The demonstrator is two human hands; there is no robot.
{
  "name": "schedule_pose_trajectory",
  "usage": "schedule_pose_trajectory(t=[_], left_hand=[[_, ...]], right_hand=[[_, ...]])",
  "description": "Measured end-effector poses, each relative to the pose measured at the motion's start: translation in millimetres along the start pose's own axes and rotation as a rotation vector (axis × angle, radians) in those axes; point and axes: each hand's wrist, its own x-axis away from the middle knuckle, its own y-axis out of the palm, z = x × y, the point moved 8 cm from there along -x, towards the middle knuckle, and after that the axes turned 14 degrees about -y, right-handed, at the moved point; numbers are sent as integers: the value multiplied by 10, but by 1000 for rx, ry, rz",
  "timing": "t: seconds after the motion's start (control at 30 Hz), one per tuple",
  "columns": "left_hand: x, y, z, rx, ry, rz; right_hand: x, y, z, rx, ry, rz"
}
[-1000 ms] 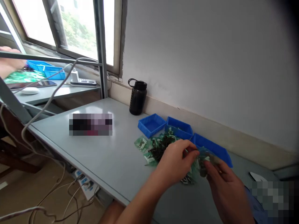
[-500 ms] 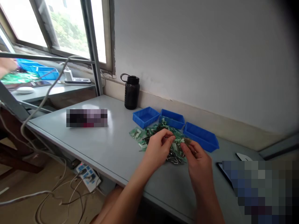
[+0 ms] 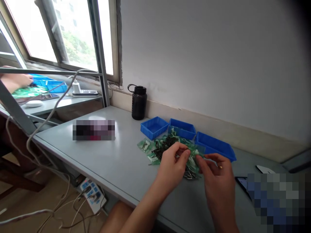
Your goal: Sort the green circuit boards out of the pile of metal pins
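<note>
My left hand [image 3: 175, 161] is closed in a pinch, thumb against fingertips, at the left edge of a small clear green-tinted plastic bag [image 3: 193, 152]. From the other side, my right hand [image 3: 217, 171] pinches the bag's right part between thumb and fingers. A white piece shows in the bag; its exact kind is too small to make out. Under and behind my hands spreads a pile of similar green bags [image 3: 145, 145], dark screw-like pieces [image 3: 163, 147] and shiny metal pins [image 3: 190, 174]. My hands hide part of this pile.
Along the wall stand three blue bins, the left bin [image 3: 155, 127], the middle bin [image 3: 182, 128] and the right bin [image 3: 215, 147]. A black bottle [image 3: 139, 103] is behind them. A power strip [image 3: 93, 195] with cables lies below the table. Another person's hand [image 3: 20, 81] works at the far left.
The view has shifted, so the table things sit slightly lower and further right. My hands remain at the bag, which now shows spread wider between them. The other person's hand has come further into view.
</note>
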Motion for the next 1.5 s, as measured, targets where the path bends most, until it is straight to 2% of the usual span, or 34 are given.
schedule_pose_trajectory(t=[0.1,0.2,0.33,0.47,0.53,0.63,0.77,0.9,1.0,1.07,1.23,1.3,1.37,1.43,1.5], left_hand=[[17,64,-10,7,-14,-26],[25,94,-4,25,-21,-61],[49,78,52,43,6,-71],[80,57,120,23,74,-48],[73,46,110,26,79,-27],[38,1,55,29,49,43],[3,90,-27,7,-14,-57],[1,51,-79,5,-57,-6],[19,140,-64,87,-70,-150],[39,176,-1,113,-28,-221],[23,73,35,-22,7,-92],[14,29,31,-95,15,-35],[8,-24,39,-137,35,12],[-5,-89,38,-154,40,46],[-30,-149,15,-183,29,55]], right_hand=[[-11,33,-69,152,-111,-74],[5,86,-130,209,-186,-120],[47,171,-107,166,-154,-202],[84,196,-111,-4,-131,-217],[99,185,-126,-87,-120,-198],[106,126,-130,-87,-94,-137],[98,90,-119,-74,-75,-105],[77,71,-93,-292,-50,-40],[48,87,-73,-501,-20,-23],[25,67,-45,-532,-4,1],[32,-11,-11,-391,-30,46],[33,-6,-64,-270,-71,-9],[-12,52,-137,-138,-104,-144],[-127,129,-216,-24,-142,-308],[-338,182,-296,95,-205,-414]])
